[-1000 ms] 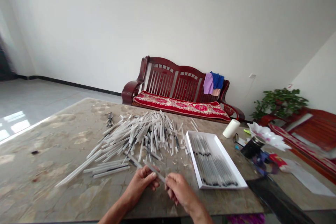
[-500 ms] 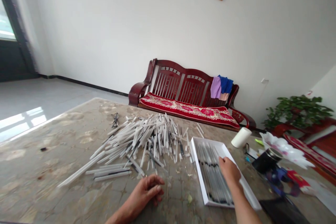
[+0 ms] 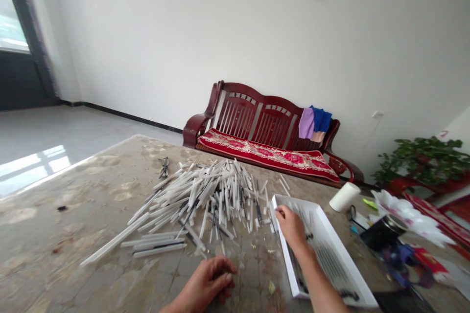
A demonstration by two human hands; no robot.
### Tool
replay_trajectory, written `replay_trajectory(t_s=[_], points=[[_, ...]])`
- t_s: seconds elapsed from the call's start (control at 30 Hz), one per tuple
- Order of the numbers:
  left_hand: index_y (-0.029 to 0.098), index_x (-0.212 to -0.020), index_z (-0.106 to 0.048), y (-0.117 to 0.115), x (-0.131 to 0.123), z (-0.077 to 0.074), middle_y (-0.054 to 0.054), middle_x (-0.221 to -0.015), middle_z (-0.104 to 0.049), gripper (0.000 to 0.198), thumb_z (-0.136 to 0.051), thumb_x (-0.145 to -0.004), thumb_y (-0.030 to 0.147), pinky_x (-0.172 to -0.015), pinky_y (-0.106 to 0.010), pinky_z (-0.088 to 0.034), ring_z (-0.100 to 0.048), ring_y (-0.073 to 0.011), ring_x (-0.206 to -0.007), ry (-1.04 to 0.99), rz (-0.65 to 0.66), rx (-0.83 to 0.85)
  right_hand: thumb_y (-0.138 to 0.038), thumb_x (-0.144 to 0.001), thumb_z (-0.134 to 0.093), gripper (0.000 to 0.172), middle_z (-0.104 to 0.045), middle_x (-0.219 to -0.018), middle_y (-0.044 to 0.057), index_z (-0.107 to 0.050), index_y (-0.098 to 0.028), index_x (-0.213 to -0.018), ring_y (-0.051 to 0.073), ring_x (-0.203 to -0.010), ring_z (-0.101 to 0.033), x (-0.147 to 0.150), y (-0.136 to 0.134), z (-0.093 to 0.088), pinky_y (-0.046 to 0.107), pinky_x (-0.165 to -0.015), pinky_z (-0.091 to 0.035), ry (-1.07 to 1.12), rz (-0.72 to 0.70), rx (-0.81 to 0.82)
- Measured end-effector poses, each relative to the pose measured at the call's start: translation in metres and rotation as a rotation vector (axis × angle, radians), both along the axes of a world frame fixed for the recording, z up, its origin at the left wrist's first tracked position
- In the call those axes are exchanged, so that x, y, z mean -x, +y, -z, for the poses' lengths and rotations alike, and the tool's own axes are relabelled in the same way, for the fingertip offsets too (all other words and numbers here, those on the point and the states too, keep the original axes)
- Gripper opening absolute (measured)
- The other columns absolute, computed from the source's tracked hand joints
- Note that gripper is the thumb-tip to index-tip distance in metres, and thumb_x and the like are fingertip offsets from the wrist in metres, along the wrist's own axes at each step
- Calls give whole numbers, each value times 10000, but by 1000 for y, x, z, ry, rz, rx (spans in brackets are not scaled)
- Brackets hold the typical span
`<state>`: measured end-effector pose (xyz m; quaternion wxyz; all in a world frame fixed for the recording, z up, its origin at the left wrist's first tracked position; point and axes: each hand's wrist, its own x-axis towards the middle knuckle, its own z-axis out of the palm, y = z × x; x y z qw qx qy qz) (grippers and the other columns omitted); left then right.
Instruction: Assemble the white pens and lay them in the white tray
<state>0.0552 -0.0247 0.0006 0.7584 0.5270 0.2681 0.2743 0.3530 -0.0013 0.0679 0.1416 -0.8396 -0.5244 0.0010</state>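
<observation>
Two bare hands work over a stone-patterned tabletop [image 3: 66,234]. The right hand [image 3: 293,227] hangs over the left rim of a white tray [image 3: 340,244], its fingers curled downward, just beside a loose heap of white plastic tubes [image 3: 220,200]; whether they pinch anything cannot be told. Rows of thin dark-marked tubes [image 3: 326,259] lie in the tray beyond that hand. The left hand [image 3: 207,281] rests on the table near the front of the heap, fingers loosely bent together, with nothing visible between them
</observation>
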Motion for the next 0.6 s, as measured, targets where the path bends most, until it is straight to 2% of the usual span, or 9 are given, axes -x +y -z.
replay_trajectory(t_s=[0.13, 0.27, 0.4, 0.53, 0.6], points=[[186, -839, -603, -1, 0, 0, 22, -648, -602, 432, -736, -687, 567, -493, -231, -406, -565, -127, -535, 9, -15, 18, -203, -902, -522, 239, -754, -997, 30, -725, -266, -1012, 165, -916, -683, 31, 45, 8, 216, -702, -402, -46, -80, 47], [193, -838, -606, 0, -1, 2, 23, -647, -608, 414, -734, -689, 558, -492, -226, -410, -569, -126, -536, -6, -23, 38, -151, -890, -538, 254, -730, -1066, 59, -725, -244, -1036, 182, -971, -668, 39, 75, 18, 235, -726, -410, -83, -92, 76], [202, -827, -617, 0, -1, 8, 19, -668, -642, 366, -743, -691, 517, -503, -226, -425, -587, -129, -537, 1, -5, 45, -175, -880, -586, 220, -709, -1077, 56, -728, -250, -1031, 181, -997, -654, 41, 86, 26, 235, -750, -414, -111, -130, 116], [205, -824, -637, 0, -2, 12, 15, -678, -664, 350, -746, -692, 509, -501, -220, -422, -596, -131, -540, 7, -4, 42, -202, -890, -575, 194, -694, -1081, 68, -731, -235, -1000, 181, -996, -650, 41, 84, 27, 237, -747, -417, -121, -135, 134], [199, -813, -645, 1, -2, 12, 4, -673, -662, 391, -743, -680, 553, -487, -226, -421, -591, -137, -534, 1, -45, 42, -171, -868, -574, 198, -698, -1061, 66, -736, -228, -969, 182, -991, -651, 43, 80, 24, 234, -743, -416, -118, -135, 139]])
